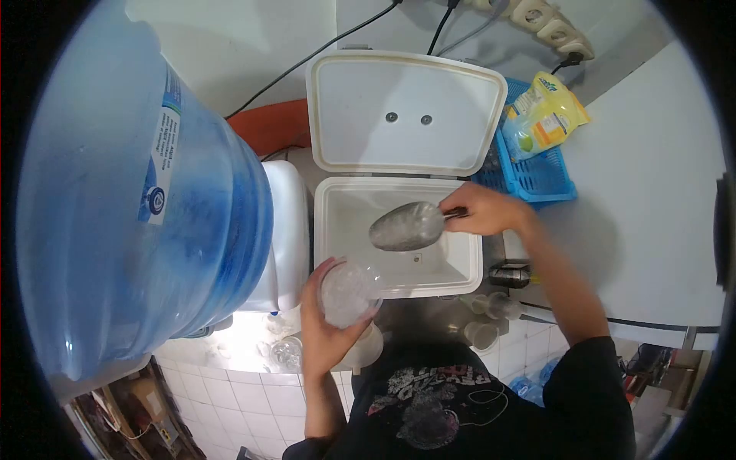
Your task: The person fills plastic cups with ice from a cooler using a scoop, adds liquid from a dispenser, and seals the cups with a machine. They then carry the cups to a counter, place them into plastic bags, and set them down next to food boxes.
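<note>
My right hand (487, 211) is closed round the handle of a metal scoop (406, 226), which hangs over the open white cooler box (323, 230). Whether anything lies in the scoop is hard to make out. A clear plastic cup (346, 295) is gripped by my left hand (328, 337) at the box's front left corner. Something pale and translucent, like ice, fills the cup. The cooler's lid (406, 100) stands raised behind the box.
A large blue water bottle (153, 222) takes up the left side, beside a white container (285, 230). At the back right, a blue basket (537, 180) holds a yellow pouch (548, 115). Clear cups (285, 354) stand near the front. Cables and a socket strip (537, 17) run behind.
</note>
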{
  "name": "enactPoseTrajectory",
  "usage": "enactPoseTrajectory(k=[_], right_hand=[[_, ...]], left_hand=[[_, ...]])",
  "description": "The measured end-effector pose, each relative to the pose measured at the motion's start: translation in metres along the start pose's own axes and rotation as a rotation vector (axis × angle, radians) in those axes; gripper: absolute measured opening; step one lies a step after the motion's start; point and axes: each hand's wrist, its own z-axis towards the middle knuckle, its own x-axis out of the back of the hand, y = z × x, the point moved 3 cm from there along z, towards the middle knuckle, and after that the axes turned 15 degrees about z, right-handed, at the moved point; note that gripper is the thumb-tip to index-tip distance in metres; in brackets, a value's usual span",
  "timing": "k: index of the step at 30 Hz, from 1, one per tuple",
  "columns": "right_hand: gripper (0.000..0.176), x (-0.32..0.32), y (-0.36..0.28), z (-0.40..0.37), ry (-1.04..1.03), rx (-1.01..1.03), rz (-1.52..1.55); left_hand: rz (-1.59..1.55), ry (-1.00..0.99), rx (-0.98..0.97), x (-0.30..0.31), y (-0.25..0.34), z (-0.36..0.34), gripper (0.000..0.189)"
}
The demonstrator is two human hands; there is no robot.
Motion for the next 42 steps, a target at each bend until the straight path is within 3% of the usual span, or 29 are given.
enactPoseTrajectory(k=[2, 4, 8, 10, 13, 16, 23, 26, 28, 35, 38, 41, 42], right_hand=[[0.030, 0.023, -0.046, -0.014, -0.011, -0.050, -0.038], [0.025, 0.034, -0.081, -0.022, -0.084, -0.187, -0.283], [0.019, 0.011, -0.121, -0.037, 0.030, -0.074, -0.550], [0.019, -0.008, -0.131, -0.045, 0.106, -0.081, -0.861], [0.021, -0.017, -0.149, -0.063, 0.245, -0.049, -0.900], [0.028, -0.010, -0.156, -0.087, 0.320, 0.113, -0.748], [0.030, 0.013, -0.120, -0.107, 0.456, 0.231, -0.349], [0.027, 0.012, -0.119, -0.116, 0.523, 0.166, -0.383], [0.022, 0.004, -0.112, -0.116, 0.447, 0.006, -0.373], [0.019, 0.008, -0.106, -0.111, 0.431, 0.054, -0.212], [0.024, 0.003, -0.109, -0.108, 0.389, -0.026, -0.243], [0.023, -0.007, -0.111, -0.108, 0.371, 0.016, -0.262], [0.020, -0.007, -0.112, -0.111, 0.459, 0.041, -0.220]], left_hand=[[0.118, -0.001, -0.044, -0.010, 0.009, 0.017, 0.096], [0.076, -0.034, -0.084, -0.030, 0.009, 0.035, 0.096], [-0.003, -0.055, -0.075, -0.065, 0.027, 0.056, 0.094], [-0.054, -0.072, -0.064, -0.076, 0.032, 0.062, 0.093], [-0.062, -0.049, -0.087, -0.078, 0.034, 0.065, 0.094], [-0.070, -0.050, -0.168, -0.080, 0.027, 0.068, 0.095], [-0.207, -0.124, -0.151, -0.080, 0.022, 0.071, 0.092], [-0.261, -0.129, -0.186, -0.086, 0.019, 0.073, 0.094], [-0.325, -0.097, -0.139, -0.090, 0.018, 0.074, 0.096], [-0.274, -0.074, -0.141, -0.086, 0.020, 0.076, 0.097], [-0.285, -0.097, -0.098, -0.081, 0.024, 0.076, 0.099], [-0.201, -0.062, -0.181, -0.076, 0.029, 0.078, 0.097], [-0.212, -0.064, -0.157, -0.076, 0.028, 0.078, 0.097]])
